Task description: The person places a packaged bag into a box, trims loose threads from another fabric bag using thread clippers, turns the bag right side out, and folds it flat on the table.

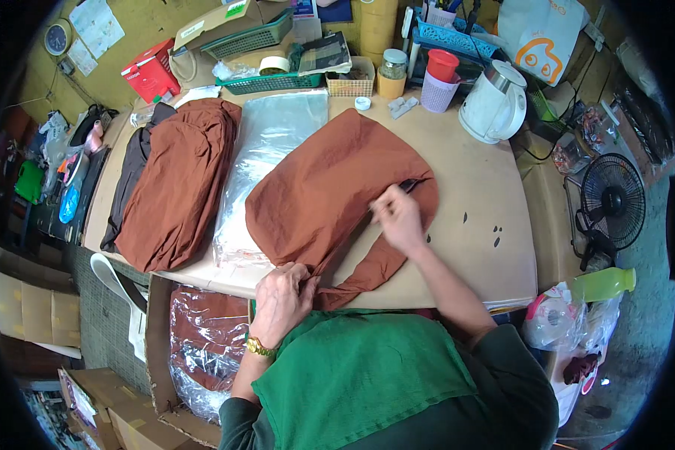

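A rust-brown fabric shoulder bag (330,180) lies on the table in front of me, its wide strap (379,266) curving round on the right toward the front edge. My left hand (281,296), above a gold wristwatch, is closed on the gathered fabric at the bag's lower corner, where the strap begins. Fingers curled, my right hand (399,220) pinches the bag's edge near the upper end of the strap. A short dark strip shows beside those fingertips, too small to make out. The palms and fingertips are partly hidden.
Left of the bag lie clear plastic sleeves (277,142) and a pile of brown bags (176,187). Baskets, a jar (392,73) and a white electric kettle (493,103) line the back. Below the table's front edge, a carton (160,352) holds plastic-wrapped brown items. A fan (613,201) stands right.
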Demonstrator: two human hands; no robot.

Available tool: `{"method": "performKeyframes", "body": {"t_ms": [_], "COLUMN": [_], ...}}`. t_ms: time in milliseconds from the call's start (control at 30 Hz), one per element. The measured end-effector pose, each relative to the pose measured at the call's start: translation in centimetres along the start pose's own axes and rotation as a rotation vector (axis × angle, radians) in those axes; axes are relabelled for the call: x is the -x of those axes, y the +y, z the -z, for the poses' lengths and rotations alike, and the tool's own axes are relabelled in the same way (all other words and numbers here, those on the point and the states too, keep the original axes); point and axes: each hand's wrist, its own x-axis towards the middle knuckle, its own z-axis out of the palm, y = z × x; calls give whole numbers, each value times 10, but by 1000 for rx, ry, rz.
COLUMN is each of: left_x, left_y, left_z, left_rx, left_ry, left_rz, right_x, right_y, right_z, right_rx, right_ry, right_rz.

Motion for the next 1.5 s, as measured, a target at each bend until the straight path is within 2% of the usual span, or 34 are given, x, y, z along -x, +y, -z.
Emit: {"method": "performKeyframes", "body": {"t_ms": [33, 100, 133, 233, 300, 333, 367, 400, 433, 500, 567, 633, 733, 800, 867, 900, 933, 967, 1033, 1067, 1133, 1200, 1233, 1267, 1300, 1367, 1400, 1467, 1500], "left_x": [1, 4, 5, 7, 6, 4, 4, 0, -7, -34, -65, -93, -118, -132, -135, -139, -145, -151, -168, -178, -197, -211, -216, -217, -216, -219, -219, -224, -223], "left_y": [-1, -5, -10, -8, -21, -33, -52, -76, -93, -101, -113, -116, -125, -126, -125, -123, -124, -128, -127, -128, -128, -132, -129, -128, -128, -133, -134, -154, -153], "left_z": [3, 12, 16, 29, 32, 34, 40, 44, 43, 36, 17, 4, -9, -7, 12, 19, 26, 33, 48, 45, 35, 15, 6, 2, 0, -1, 2, 5, 7], "left_rx": [-2, -31, -60, -81, -25, 32, 127, 116, 110, 257, 354, 369, 394, 705, 756, 756, 800, 843, 715, 659, 619, 615, 639, 615, 592, 638, 601, 507, 506], "left_ry": [10, 37, 67, 105, 86, 75, 55, 165, 277, 332, 291, 283, 283, 436, 475, 505, 582, 654, 762, 745, 687, 619, 635, 631, 626, 609, 604, 559, 559], "left_rz": [3, -1, -2, 45, 18, -11, 78, 78, 79, 66, 63, -29, 73, 40, 48, 45, 51, 63, 64, 48, 5, -34, -30, -24, -17, -13, 19, 65, 64], "right_x": [-9, -25, -27, -6, 11, 16, 21, 25, 15, -20, -59, -89, -132, -140, -130, -119, -111, -98, -99, -94, -76, -33, -13, 13, 31, 53, 51, 41, 34], "right_y": [-6, -2, -5, -27, -30, -32, -32, -31, -24, 3, 6, 1, 42, 38, 25, 18, 8, -12, 28, 24, -9, -58, -53, -57, -57, -64, -55, -28, -23], "right_z": [17, 52, 67, 98, 114, 136, 162, 175, 177, 180, 148, 97, 81, 90, 117, 134, 159, 182, 243, 239, 207, 127, 95, 63, 44, 11, 15, 40, 55], "right_rx": [205, 682, 783, 808, 863, 862, 637, 397, 399, 326, 204, 149, 370, 315, 295, 172, 64, 43, 157, 160, 244, 185, 183, 141, 339, 661, 655, 976, 975], "right_ry": [86, 376, 549, 569, 347, 347, 93, -155, -153, 135, 119, 260, 153, -172, 179, 311, 441, 616, 775, 773, 687, 446, 304, 58, -168, -438, -442, -461, -460], "right_rz": [-33, 413, 421, 300, 146, 154, -117, -382, -381, -166, -75, 5, 224, 20, -66, -34, -20, -97, 138, 131, 224, 109, 81, 55, 220, 692, 692, 591, 592]}}
